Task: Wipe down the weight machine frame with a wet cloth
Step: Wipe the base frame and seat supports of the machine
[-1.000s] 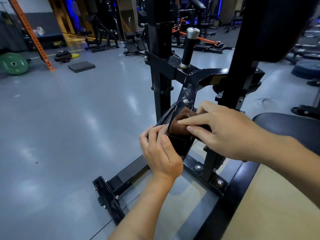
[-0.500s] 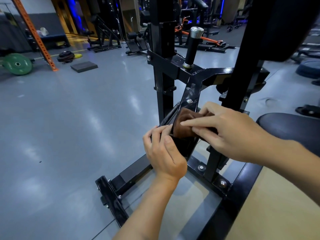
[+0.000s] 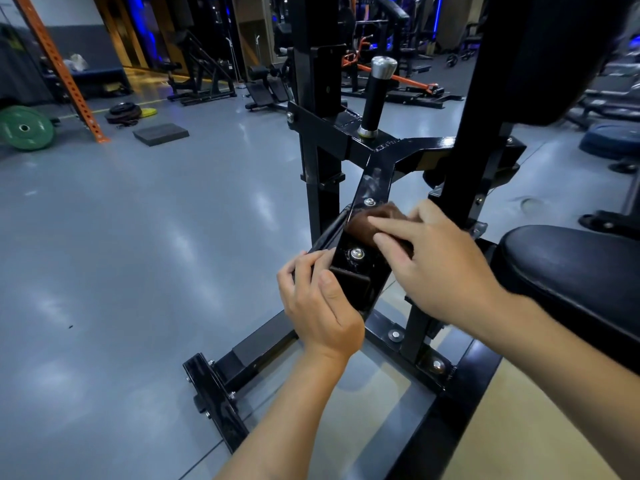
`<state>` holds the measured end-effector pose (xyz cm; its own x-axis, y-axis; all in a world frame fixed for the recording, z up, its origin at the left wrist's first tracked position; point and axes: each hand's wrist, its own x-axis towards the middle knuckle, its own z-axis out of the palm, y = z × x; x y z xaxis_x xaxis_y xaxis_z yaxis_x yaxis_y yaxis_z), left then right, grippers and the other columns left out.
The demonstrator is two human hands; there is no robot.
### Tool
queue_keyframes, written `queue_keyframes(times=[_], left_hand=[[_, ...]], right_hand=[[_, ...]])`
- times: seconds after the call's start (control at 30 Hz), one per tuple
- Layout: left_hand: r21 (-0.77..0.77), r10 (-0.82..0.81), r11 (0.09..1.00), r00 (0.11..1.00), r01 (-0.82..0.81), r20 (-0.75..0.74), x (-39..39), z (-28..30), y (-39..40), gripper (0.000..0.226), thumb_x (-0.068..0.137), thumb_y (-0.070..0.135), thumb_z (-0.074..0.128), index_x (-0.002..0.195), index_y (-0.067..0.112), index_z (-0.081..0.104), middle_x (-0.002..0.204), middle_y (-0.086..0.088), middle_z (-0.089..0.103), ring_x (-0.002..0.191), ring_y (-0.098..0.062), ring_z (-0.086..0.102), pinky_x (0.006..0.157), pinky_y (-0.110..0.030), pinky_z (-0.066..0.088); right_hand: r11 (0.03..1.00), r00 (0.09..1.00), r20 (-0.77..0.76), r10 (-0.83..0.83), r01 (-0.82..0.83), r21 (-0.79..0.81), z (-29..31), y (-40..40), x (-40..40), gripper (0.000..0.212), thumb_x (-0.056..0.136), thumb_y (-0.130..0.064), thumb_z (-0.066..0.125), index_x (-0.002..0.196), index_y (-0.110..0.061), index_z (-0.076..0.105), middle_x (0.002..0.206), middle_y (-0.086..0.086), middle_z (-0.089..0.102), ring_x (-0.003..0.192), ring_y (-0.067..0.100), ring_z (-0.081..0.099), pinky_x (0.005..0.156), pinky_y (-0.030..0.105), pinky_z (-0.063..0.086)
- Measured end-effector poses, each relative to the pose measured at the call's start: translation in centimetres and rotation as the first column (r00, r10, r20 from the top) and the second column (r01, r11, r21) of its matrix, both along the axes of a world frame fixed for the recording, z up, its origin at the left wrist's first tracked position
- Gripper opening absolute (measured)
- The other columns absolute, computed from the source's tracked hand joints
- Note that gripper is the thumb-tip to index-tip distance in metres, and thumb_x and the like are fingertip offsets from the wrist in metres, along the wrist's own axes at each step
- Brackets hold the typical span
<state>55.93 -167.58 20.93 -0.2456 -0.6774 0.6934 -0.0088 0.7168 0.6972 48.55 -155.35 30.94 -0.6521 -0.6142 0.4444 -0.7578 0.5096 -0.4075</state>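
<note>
Cloth pressed on frame under right hand's straight fingers; left hand fingers curl round frame's edge.

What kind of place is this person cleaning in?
Most likely a gym: a green weight plate lies on the floor, benches and machines fill the background, and a padded black seat sits beside the black machine frame being wiped.

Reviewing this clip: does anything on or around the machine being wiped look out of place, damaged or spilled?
Nothing stands out. The right hand presses the brown cloth on the slanted black frame bar, and the left hand grips the bar's lower end. Bolts look seated, and the grey floor shows only glare.
</note>
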Motion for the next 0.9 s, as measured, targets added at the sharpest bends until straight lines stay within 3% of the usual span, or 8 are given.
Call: queue_keyframes(times=[0.1, 0.17, 0.3, 0.37, 0.5, 0.7, 0.9], left_hand=[[0.005, -0.004, 1.000, 1.000, 0.004, 0.003, -0.1, 0.1, 0.0, 0.054, 0.104, 0.026, 0.021, 0.118, 0.013, 0.071, 0.116, 0.006, 0.066, 0.121, -0.018, 0.046, 0.100, -0.043, 0.046], [0.005, 0.001, 1.000, 1.000, -0.002, 0.008, -0.1, 0.1, 0.0, 0.053, 0.103, 0.026, 0.021, 0.117, 0.013, 0.071, 0.116, 0.007, 0.066, 0.121, -0.015, 0.045, 0.100, -0.042, 0.046], [-0.002, -0.008, 1.000, 1.000, 0.008, -0.005, 0.0, 0.0, 0.0, 0.053, 0.103, 0.026, 0.022, 0.117, 0.013, 0.071, 0.116, 0.008, 0.066, 0.122, -0.012, 0.044, 0.099, -0.039, 0.046], [-0.002, -0.008, 1.000, 1.000, 0.008, -0.010, 0.1, 0.1, -0.1, 0.052, 0.103, 0.025, 0.023, 0.117, 0.013, 0.072, 0.116, 0.009, 0.066, 0.122, -0.010, 0.044, 0.099, -0.037, 0.046], [-0.006, 0.002, 1.000, 1.000, -0.002, -0.024, 0.0, 0.0, -0.1, 0.053, 0.102, 0.025, 0.023, 0.116, 0.013, 0.072, 0.116, 0.013, 0.064, 0.122, -0.004, 0.041, 0.100, -0.032, 0.043], [-0.019, 0.005, 1.000, 1.000, -0.005, -0.014, -0.1, 0.2, 0.0, 0.053, 0.102, 0.025, 0.023, 0.116, 0.012, 0.072, 0.117, 0.018, 0.059, 0.123, -0.007, 0.042, 0.102, -0.029, 0.040], [-0.039, -0.014, 0.999, 1.000, 0.015, 0.006, 0.1, 0.2, -0.4, 0.054, 0.102, 0.025, 0.023, 0.117, 0.012, 0.073, 0.115, 0.013, 0.063, 0.121, -0.004, 0.041, 0.098, -0.031, 0.043]], right_hand=[[0.998, 0.999, -0.005, 0.044, -0.044, -0.052, -0.8, 0.9, 2.0, 0.040, 0.101, -0.051, 0.047, 0.137, -0.044, 0.062, 0.101, -0.015, 0.041, 0.076, 0.008, 0.052, 0.066, 0.033, 0.050], [1.000, 0.999, -0.047, -0.010, 0.009, -0.006, -0.4, 0.4, 1.2, 0.038, 0.102, -0.052, 0.045, 0.136, -0.048, 0.062, 0.105, -0.017, 0.043, 0.076, 0.007, 0.053, 0.064, 0.034, 0.048], [0.991, 0.983, -0.128, -0.130, 0.132, 0.011, 0.9, -2.6, -2.7, 0.034, 0.107, -0.046, 0.045, 0.135, -0.044, 0.062, 0.137, -0.014, 0.045, 0.092, 0.020, 0.061, 0.068, 0.034, 0.049], [0.984, 0.979, -0.111, -0.170, 0.176, 0.040, 1.5, -4.5, -4.7, 0.035, 0.108, -0.042, 0.042, 0.136, -0.042, 0.062, 0.143, -0.012, 0.049, 0.104, 0.024, 0.061, 0.071, 0.034, 0.044], [0.982, 0.983, -0.059, -0.173, 0.177, 0.070, 2.3, -5.4, -5.5, 0.035, 0.108, -0.040, 0.041, 0.134, -0.039, 0.064, 0.129, -0.008, 0.061, 0.109, 0.025, 0.061, 0.072, 0.035, 0.041], [0.952, 0.943, -0.271, -0.195, 0.248, 0.180, 2.7, -4.4, -2.8, 0.033, 0.109, -0.035, 0.036, 0.121, -0.029, 0.066, 0.111, -0.002, 0.053, 0.083, 0.026, 0.060, 0.062, 0.032, 0.035], [0.944, 0.967, -0.144, -0.211, 0.240, 0.225, 5.0, -7.6, -6.3, 0.032, 0.106, -0.025, 0.041, 0.126, -0.026, 0.067, 0.107, 0.001, 0.047, 0.083, 0.026, 0.047, 0.062, 0.032, 0.029]])
